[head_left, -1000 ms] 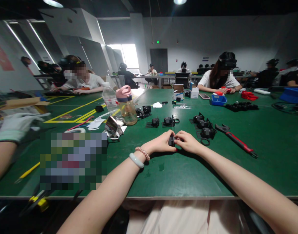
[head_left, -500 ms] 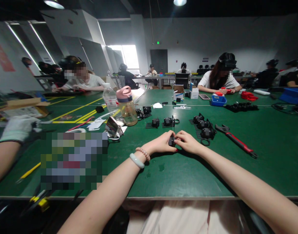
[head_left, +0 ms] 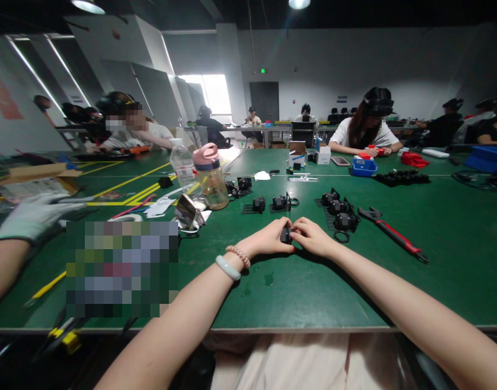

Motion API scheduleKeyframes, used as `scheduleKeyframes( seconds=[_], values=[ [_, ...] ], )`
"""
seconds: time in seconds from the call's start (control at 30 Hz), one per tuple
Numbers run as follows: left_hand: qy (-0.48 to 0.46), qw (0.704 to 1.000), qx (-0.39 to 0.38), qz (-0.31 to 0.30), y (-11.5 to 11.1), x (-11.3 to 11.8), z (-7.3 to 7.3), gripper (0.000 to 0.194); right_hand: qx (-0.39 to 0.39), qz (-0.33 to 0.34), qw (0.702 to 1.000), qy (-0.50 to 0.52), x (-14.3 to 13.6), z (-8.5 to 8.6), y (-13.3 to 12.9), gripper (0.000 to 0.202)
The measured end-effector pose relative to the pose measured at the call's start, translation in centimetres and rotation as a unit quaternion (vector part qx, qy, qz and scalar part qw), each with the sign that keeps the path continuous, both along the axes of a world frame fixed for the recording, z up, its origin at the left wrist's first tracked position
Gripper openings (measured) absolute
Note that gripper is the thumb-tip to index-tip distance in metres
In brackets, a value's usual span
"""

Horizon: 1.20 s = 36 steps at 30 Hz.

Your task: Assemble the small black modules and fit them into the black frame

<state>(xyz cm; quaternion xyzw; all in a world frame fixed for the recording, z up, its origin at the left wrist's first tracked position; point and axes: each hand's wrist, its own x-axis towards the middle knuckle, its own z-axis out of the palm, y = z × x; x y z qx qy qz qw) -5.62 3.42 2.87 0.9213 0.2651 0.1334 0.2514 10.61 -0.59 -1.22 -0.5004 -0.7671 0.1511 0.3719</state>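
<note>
A small black part (head_left: 286,234) is between my two hands, low over the green table (head_left: 297,292). My left hand (head_left: 270,238) is closed round it from the left. From the right, the fingertips of my right hand (head_left: 312,236) press together against the part's side; what they pinch, if anything, is hidden. Just beyond my hands lie black assemblies, one (head_left: 279,202) with a ring beside it and another (head_left: 259,204) to its left. A group of similar assemblies (head_left: 338,208) stands to the right, with a black ring (head_left: 341,236) in front of it.
A red-handled wrench (head_left: 398,237) lies at the right. Left of centre stand a pink-lidded bottle (head_left: 213,181) and a clear bottle (head_left: 183,165). Another person's gloved hand (head_left: 31,216) is at the left edge. A blue bin (head_left: 364,167) stands across the table.
My hands and the black part keep nearly the same pose. The other person's gloved hand at the left has shifted and its fingers now extend further to the right.
</note>
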Motion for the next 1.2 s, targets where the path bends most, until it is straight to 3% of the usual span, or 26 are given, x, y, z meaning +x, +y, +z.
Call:
scheduleKeyframes(
  seconds=[0.1,0.37,1.2],
  values=[
    [-0.003,1.000,-0.008,0.005,0.05,0.01,-0.08,0.045,0.011,-0.004,1.000,0.020,-0.04,0.02,-0.17,0.015],
    [-0.012,1.000,-0.006,0.006,0.31,0.12,-0.50,0.044,0.028,0.065,0.996,0.063,0.10,0.11,-0.64,0.043],
    [-0.010,1.000,-0.011,0.007,0.45,0.12,-0.74,0.043,0.015,0.062,0.996,0.058,0.33,0.32,-0.77,0.038]
  ],
)
